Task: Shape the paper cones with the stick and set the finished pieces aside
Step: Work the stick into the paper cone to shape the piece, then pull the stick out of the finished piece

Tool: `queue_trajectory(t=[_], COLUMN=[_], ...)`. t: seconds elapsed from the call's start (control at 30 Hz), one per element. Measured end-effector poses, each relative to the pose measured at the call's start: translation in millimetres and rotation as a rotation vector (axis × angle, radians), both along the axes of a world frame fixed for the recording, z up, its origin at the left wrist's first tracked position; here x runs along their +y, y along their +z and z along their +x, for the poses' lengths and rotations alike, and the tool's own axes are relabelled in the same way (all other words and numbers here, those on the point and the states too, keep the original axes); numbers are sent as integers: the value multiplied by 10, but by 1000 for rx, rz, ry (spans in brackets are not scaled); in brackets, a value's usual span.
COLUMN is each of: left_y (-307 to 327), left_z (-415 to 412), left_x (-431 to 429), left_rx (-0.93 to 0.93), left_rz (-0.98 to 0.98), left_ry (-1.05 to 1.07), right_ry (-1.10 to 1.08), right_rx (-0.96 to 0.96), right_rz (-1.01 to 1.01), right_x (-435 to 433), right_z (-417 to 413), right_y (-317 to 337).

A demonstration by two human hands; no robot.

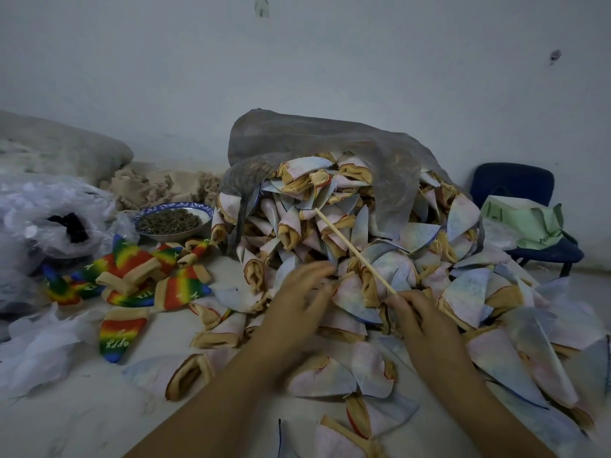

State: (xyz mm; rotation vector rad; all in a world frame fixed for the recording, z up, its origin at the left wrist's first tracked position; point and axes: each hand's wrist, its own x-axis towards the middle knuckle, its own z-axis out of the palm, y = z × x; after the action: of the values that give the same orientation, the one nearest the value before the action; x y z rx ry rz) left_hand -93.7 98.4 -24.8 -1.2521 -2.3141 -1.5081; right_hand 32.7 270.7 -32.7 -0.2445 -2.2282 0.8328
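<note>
Right hand (420, 315) pinches the lower end of my thin pale wooden stick (355, 251), fingers curled round it. Stick angles up and left, tip over the pile. Left hand (297, 299) reaches into the front of the pile with fingers on a cone; it is motion-blurred, so I can't tell if it grips anything.

Closest to me, a few loose pale pastel paper cones with tan rolled rims (317, 378) lie flat on the white work surface (82, 408). Just past my hands is the main heap of the same cones (363, 226), spilling out of a grey translucent plastic bag (314, 137).

Left of the heap, apart from it: a cluster of rainbow-striped cones with tan rims (132, 276). Behind those, a blue-rimmed bowl (198, 206) holding dark seeds. Far left, crumpled clear plastic bags (49, 209).

Far right, against the wall: a dark blue chair (512, 183) with a green-and-white bag (525, 219) on its seat.
</note>
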Motion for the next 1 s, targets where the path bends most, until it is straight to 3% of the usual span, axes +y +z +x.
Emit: queue_trajectory(t=[0.07, 0.17, 0.4, 0.53, 0.7, 0.8, 1.0], left_y=[-97, -130, -111, -78, 53, 69, 80], left_z=[3, 22, 14, 47, 172, 272, 390], left_x=[30, 59, 76, 59, 99, 135, 155], left_rx=[188, 292, 203, 212, 407, 526, 505], left_rz=[-147, -178, -207, -113, 110, 109, 143], left_ry=[-31, -47, -5, 3, 79, -22, -187], right_ry=[6, 18, 26, 20, 129, 171, 190], right_rx=[-10, 5, -3, -59, -37, -51, -41], right_rz=[59, 40, 62, 45, -166, -298, -486], right_x=[7, 0, -23, -38, -193, -274, -262], right_z=[0, -10, 0, 9, 25, -4, 6], right_y=[-8, -6, -6, 34, 195, 238, 245])
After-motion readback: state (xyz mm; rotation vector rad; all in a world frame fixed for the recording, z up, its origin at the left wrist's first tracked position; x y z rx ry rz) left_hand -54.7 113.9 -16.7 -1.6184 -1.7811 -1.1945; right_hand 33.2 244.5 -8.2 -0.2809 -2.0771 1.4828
